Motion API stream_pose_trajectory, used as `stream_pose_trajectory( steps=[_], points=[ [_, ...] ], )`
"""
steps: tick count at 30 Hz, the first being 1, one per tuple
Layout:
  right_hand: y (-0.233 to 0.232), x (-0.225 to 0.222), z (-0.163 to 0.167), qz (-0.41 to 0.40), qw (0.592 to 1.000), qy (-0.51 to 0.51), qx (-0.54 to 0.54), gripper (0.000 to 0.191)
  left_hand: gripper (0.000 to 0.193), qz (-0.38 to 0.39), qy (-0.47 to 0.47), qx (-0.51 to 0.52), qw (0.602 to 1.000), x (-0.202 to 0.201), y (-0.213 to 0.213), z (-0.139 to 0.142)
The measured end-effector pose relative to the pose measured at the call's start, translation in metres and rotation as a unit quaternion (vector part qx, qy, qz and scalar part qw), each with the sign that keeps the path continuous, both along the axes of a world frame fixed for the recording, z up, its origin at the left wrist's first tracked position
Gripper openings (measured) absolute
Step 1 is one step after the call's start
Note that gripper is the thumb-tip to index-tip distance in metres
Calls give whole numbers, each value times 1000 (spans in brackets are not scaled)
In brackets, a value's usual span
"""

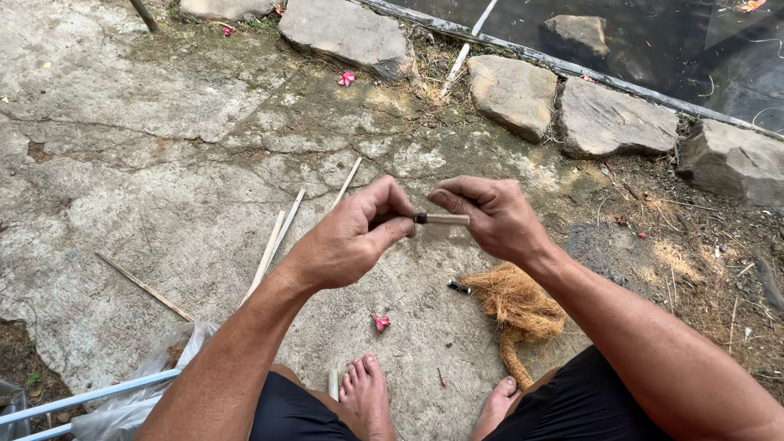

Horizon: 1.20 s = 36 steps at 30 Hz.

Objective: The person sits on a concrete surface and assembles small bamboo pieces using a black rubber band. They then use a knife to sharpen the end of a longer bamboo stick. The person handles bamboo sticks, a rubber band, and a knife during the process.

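Note:
My left hand [351, 237] is closed around the dark end of a short pale bamboo stick [445, 220], which lies level between both hands. My right hand [490, 214] pinches the stick's other, light end with thumb and fingers. A dark band marks the stick where my left fingers meet it. Below my right wrist a clump of brown coconut fibre [516, 306] lies on the cracked concrete ground [163, 188], with a small dark object [458, 287] beside it. My bare feet [367, 396] show at the bottom.
Long thin bamboo strips [278, 241] lie on the concrete left of my hands, and another stick [143, 286] lies further left. Rough stones [514, 94] line a dark pond edge at the top. A plastic bag [155, 384] and pale pipes sit at bottom left.

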State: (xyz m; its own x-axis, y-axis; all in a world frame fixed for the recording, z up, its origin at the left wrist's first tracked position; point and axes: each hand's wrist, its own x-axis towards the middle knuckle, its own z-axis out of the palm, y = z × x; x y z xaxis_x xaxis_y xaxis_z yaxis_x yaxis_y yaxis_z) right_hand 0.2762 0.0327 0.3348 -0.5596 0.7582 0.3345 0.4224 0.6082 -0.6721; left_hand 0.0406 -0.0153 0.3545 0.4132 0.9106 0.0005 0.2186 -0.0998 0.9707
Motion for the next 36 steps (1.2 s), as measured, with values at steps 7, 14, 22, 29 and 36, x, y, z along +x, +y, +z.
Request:
stream_pose_trajectory(
  steps=[7, 14, 22, 29, 36],
  points=[
    [-1, -1, -13, 52, 997, -42, -29, 24, 6, 25, 187, 101, 977, 2, 2, 1],
    [-5, -5, -7, 3, 984, -89, -155, 26, 5, 34, 33, 22, 999, -3, 2, 2],
    [-2, -6, -7, -2, 1000, 22, -1, 24, 4, -7, 99, 170, 980, -3, -2, -2],
    [-6, -7, -15, 100, 995, -6, 23, 23, 3, 67, 144, 126, 979, 0, 3, 1],
    [-3, -9, -11, -16, 996, -22, -89, 25, 4, 3, -45, 37, 998, -5, 1, 1]
  ],
)
